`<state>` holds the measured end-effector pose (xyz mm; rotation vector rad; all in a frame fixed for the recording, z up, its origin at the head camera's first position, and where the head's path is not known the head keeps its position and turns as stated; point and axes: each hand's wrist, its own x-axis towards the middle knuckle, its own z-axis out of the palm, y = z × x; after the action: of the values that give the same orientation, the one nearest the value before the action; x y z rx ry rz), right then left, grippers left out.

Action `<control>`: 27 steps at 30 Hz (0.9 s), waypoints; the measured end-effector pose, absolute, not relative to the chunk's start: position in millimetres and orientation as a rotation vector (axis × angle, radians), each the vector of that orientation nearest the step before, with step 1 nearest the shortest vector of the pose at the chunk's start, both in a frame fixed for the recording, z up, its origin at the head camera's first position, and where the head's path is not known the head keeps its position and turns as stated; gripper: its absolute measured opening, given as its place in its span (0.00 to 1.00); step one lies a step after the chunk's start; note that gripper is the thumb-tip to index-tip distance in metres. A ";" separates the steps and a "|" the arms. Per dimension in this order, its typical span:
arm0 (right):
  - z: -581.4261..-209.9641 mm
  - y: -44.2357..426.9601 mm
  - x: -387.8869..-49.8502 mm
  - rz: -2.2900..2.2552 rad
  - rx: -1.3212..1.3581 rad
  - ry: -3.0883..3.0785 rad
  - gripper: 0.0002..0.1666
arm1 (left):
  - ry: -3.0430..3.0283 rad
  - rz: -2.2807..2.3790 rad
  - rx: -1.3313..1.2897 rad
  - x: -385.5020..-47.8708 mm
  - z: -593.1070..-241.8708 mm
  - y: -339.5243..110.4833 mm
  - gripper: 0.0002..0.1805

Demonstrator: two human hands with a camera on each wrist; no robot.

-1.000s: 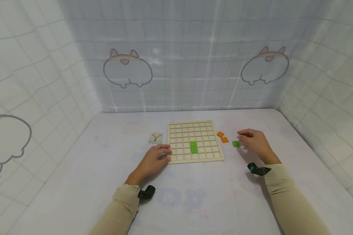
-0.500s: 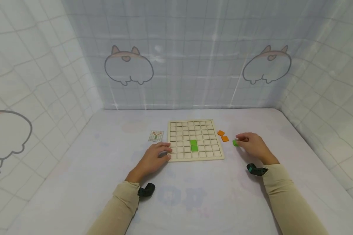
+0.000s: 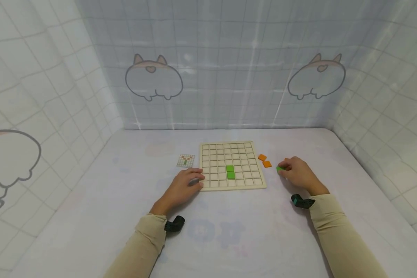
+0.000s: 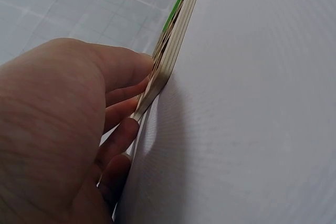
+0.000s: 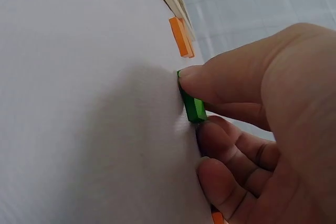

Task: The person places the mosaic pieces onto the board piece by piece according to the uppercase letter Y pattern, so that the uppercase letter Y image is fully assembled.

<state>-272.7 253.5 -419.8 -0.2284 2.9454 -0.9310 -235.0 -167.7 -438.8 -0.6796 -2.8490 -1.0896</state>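
Observation:
My right hand [image 3: 296, 173] pinches a square green tile [image 5: 194, 106] low over the table, right of the board. In the right wrist view the thumb lies on the tile, with a finger behind it. My left hand [image 3: 182, 187] rests at the left edge of the pale gridded board [image 3: 243, 188]. Its thumb and fingertips touch the board's rim [image 4: 173, 51] near the front corner, without curling round it. Inside the grid, two green tiles [image 3: 231, 172] sit one in front of the other near the middle.
Two orange tiles [image 3: 266, 164] lie just right of the board. Another orange tile [image 3: 286, 159] shows partly behind my right hand. A small pattern card [image 3: 185, 160] with a coloured grid lies left of the board. Curtain-like walls surround the table.
My right hand has lowered onto the loose green tile and now pinches it. An orange tile has come into sight behind that hand. The left hand stays at the board's edge.

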 end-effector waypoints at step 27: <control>-420.6 248.7 -272.6 -1.200 -0.207 2.954 0.15 | -2.832 -1.066 -0.698 -234.1 -437.8 -167.0 0.14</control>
<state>-272.6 248.7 -420.6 -0.2070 2.9542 -1.2001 -234.1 -167.0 -437.8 -0.6977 -2.8315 -1.0662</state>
